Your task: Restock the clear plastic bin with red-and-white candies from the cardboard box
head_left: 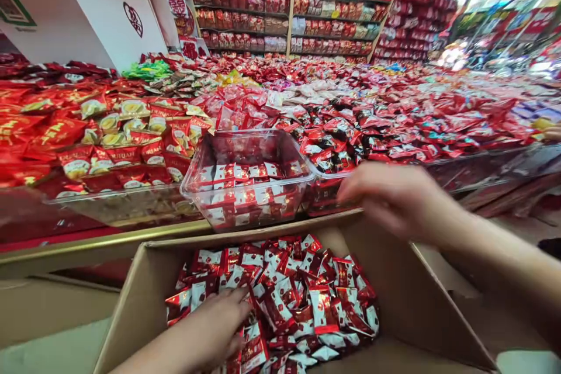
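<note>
A cardboard box (394, 286) stands open before me with a heap of small red-and-white wrapped candies (302, 304) in it. My left hand (219, 318) rests on the left side of this heap, thumb and fingers apart among the packets. Over the box's far right corner hangs my right hand (394, 196), bent downward at the wrist. Motion smears its fingers, and nothing clearly shows in them. Just beyond the box sits a clear plastic bin (248, 187), partly filled with the same kind of red-and-white packets in rows.
Red durian candy packets (118, 155) fill the display on the left. Dark-and-red packets (337, 140) lie right of the clear bin. Shelves (289, 17) with bottles and red packages stand behind. Part of another person's hand (553, 132) shows at the right edge.
</note>
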Demonstrator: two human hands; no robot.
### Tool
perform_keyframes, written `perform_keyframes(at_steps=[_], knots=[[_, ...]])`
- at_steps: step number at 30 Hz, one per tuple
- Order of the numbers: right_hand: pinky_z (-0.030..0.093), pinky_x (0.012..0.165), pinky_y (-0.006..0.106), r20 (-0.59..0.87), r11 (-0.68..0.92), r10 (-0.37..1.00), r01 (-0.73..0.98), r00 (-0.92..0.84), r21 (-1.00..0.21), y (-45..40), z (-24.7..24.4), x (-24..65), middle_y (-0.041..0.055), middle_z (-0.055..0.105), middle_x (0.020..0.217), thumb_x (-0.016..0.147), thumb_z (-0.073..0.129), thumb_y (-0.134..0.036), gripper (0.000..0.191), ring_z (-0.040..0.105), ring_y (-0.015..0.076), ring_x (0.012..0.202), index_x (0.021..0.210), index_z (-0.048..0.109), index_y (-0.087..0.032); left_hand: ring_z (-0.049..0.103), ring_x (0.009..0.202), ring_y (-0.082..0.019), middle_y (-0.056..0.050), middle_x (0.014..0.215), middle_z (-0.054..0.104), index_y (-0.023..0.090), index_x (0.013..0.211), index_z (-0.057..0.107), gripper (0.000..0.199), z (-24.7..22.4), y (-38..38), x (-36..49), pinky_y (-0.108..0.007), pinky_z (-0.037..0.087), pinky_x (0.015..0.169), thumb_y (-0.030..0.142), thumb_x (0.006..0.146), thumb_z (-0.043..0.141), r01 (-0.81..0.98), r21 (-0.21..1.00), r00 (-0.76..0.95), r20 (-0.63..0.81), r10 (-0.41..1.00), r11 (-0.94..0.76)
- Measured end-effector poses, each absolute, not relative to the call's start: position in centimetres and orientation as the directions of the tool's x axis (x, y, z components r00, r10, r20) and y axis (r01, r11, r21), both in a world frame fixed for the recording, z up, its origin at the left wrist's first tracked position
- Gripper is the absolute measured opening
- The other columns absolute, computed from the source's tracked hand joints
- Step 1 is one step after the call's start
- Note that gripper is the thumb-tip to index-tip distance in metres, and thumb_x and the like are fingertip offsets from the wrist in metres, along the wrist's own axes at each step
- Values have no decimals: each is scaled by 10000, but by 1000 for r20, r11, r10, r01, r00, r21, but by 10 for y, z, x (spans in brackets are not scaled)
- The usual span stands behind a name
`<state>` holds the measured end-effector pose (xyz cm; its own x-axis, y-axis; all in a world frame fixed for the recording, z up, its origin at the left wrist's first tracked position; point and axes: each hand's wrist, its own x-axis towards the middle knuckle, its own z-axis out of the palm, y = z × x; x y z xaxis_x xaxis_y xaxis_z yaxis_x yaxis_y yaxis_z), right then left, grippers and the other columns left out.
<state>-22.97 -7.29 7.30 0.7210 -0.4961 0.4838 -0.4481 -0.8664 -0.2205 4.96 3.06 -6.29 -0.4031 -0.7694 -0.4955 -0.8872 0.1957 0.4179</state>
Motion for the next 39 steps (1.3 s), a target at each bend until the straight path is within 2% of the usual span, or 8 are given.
perform_keyframes(at_steps=[4, 7, 12, 20, 23, 26, 31, 39], knots=[[407, 660, 232, -122, -756, -502, -503, 856, -419, -43, -13, -190, 44, 600, 743, 729, 421, -81, 188, 547, 138, 718, 751, 588, -163, 519, 999, -357, -173, 1107, 567, 162, 898, 653, 314, -55, 20, 42, -476, 408, 821, 187, 610, 529, -917, 294, -398, -612, -684, 270], [390, 715, 263, -274, -457, -739, -757, 615, -467, -49, -83, -158, 95, 611, 881, 755, 477, -212, 151, 552, 192, 833, 829, 591, -146, 603, 793, -333, -157, 862, 660, 155, 805, 667, 252, -48, 3, 37, -445, 455, 697, 190, 613, 508, -947, 252, -319, -656, -684, 200], [368, 724, 356, -284, -213, -886, -865, 367, -453, -60, -139, -119, 202, 581, 921, 731, 520, -390, 371, 520, 295, 898, 900, 580, -66, 590, 876, -251, -110, 1006, 637, 187, 962, 600, 330, -59, -20, 39, -336, 434, 759, 314, 709, 431, -940, 331, -254, -525, -813, 80], [341, 601, 239, -237, -112, -915, -772, 325, -626, -61, -141, -134, 2, 569, 746, 536, 671, -215, 267, 496, 159, 710, 728, 491, -176, 523, 1043, -229, -91, 1143, 578, 187, 1112, 526, 399, -74, -17, 50, -312, 380, 866, 294, 741, 430, -868, 496, -199, -340, -919, 5], [339, 554, 213, -252, -33, -892, -610, 375, -792, -53, -130, -135, -27, 542, 691, 558, 645, -198, 283, 481, 123, 646, 698, 398, -186, 484, 1088, -236, -109, 1212, 521, 166, 1186, 450, 507, -72, -16, 46, -326, 363, 893, 380, 728, 479, -768, 639, -187, -284, -940, -40], [324, 514, 197, -267, 165, -828, -241, 494, -957, -36, -117, -131, -56, 483, 642, 515, 644, -162, 345, 430, 91, 586, 681, 345, -196, 591, 844, -218, -108, 987, 635, 129, 1048, 516, 433, -69, -13, 37, -304, 451, 691, 397, 708, 506, -500, 850, -260, -328, -908, -164], [217, 425, 178, -294, 281, -766, -113, 572, -953, -19, -99, -126, -96, 380, 573, 514, 581, -102, 315, 271, 40, 467, 714, 356, -192, 513, 532, -127, 27, 598, 567, 150, 699, 528, 155, -60, -7, 24, -227, 384, 463, 284, 636, 575, -221, 909, -246, -403, -882, -354], [320, 532, 190, -166, 248, -790, 59, 591, -967, -23, -76, -129, -49, 488, 677, 539, 624, -100, 298, 404, 69, 586, 713, 394, -175, 544, 682, -143, -3, 759, 610, 148, 835, 525, 308, -59, -5, 24, -248, 418, 610, 275, 596, 671, -39, 962, -204, -274, -940, -272]])
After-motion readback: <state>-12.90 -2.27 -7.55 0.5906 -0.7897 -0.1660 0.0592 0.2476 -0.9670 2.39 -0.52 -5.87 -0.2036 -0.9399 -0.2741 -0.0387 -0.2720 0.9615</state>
